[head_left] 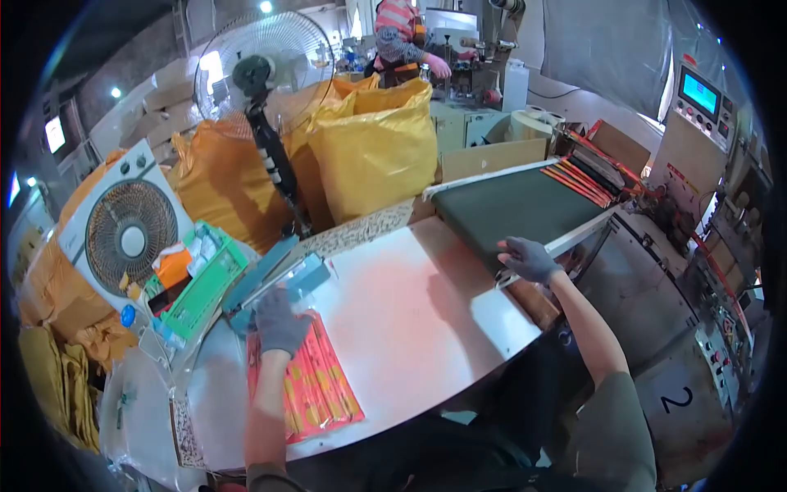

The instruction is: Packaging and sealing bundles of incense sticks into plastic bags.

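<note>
My left hand (280, 321), in a grey glove, lies over the top end of a flat pink-red packet (321, 381) with yellow markings inside long sections. Its fingers look extended and reach the edge of a blue bar-shaped device (305, 277), though blur hides their exact contact. The packet rests on the white tabletop (402, 312). On the other side, my right hand (529, 259), gloved too, hovers by the near end of a dark green conveyor belt (516, 205). Its fingers are apart and nothing shows in them. Several thin red-orange sticks (578, 182) lie at the belt's far end.
A green basket (205, 283) of small items and a box fan (127, 234) stand left. Behind are a pedestal fan (258, 78) and a large yellow sack (373, 152). A metal machine (631, 279) borders the right. Another person (398, 37) works at the back.
</note>
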A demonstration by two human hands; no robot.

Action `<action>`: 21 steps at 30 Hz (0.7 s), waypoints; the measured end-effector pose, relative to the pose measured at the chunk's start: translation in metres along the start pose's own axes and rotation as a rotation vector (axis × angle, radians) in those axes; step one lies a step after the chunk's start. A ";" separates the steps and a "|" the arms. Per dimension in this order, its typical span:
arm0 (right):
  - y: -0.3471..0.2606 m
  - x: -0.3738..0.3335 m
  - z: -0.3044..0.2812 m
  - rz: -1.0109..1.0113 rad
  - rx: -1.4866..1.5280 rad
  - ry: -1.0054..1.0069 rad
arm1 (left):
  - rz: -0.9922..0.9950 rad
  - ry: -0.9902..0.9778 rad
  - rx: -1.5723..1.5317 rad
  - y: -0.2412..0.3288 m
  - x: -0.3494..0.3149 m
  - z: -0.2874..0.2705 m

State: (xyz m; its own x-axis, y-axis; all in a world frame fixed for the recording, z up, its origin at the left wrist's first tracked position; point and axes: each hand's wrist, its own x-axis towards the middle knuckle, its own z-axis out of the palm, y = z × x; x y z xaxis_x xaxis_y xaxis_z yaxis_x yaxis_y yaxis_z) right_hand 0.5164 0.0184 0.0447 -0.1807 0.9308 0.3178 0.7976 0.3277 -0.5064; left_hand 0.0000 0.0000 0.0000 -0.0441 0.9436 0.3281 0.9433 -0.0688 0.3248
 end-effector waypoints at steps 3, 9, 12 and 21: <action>0.023 -0.030 -0.017 0.032 -0.056 0.089 | 0.185 -0.093 0.046 0.086 0.003 0.018; 0.111 0.040 -0.068 0.103 -0.210 0.353 | 0.561 0.038 0.063 0.227 0.123 0.092; 0.146 0.056 -0.092 0.160 -0.245 0.358 | 0.639 -0.110 -0.045 0.304 0.160 0.113; 0.300 0.059 -0.259 0.384 -0.630 0.407 | 0.486 -0.659 0.050 0.447 0.207 0.169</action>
State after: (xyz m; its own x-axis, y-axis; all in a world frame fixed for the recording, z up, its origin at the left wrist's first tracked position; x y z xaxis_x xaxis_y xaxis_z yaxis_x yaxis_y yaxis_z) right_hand 0.8938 0.1295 0.1193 0.2945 0.7883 0.5402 0.9550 -0.2641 -0.1352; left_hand 0.4682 0.2196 0.0632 0.5612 0.8097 -0.1716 0.8215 -0.5195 0.2352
